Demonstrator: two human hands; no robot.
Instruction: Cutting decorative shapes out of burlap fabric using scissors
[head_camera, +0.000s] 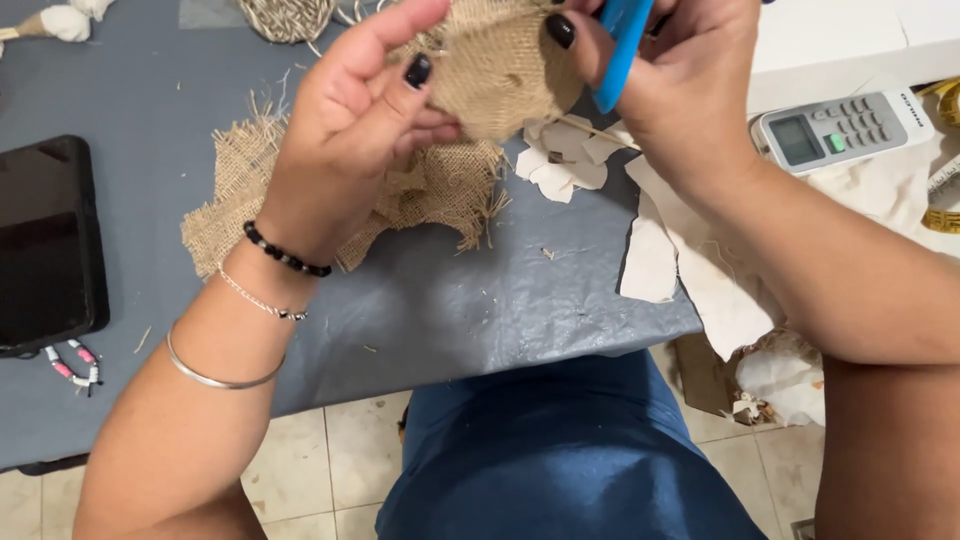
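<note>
We are holding a round piece of burlap (495, 65) up over the grey table (450, 300), at the far middle of the scene. Our left hand (350, 130) is pinching its left edge between thumb and fingers. Our right hand (680, 90) is gripping blue-handled scissors (620, 45) at its right edge. Burlap scraps (240, 190) are lying below, white fabric pieces (560, 165) just right of them, a remote (840, 130) far right, and a dark phone (45, 245) at left.

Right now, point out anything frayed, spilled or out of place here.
Burlap sheet on the grey table cover has ragged, fraying edges; loose fibres lie scattered nearby. Cream offcuts overhang the table edge. Left hand holds a burlap piece.
</note>
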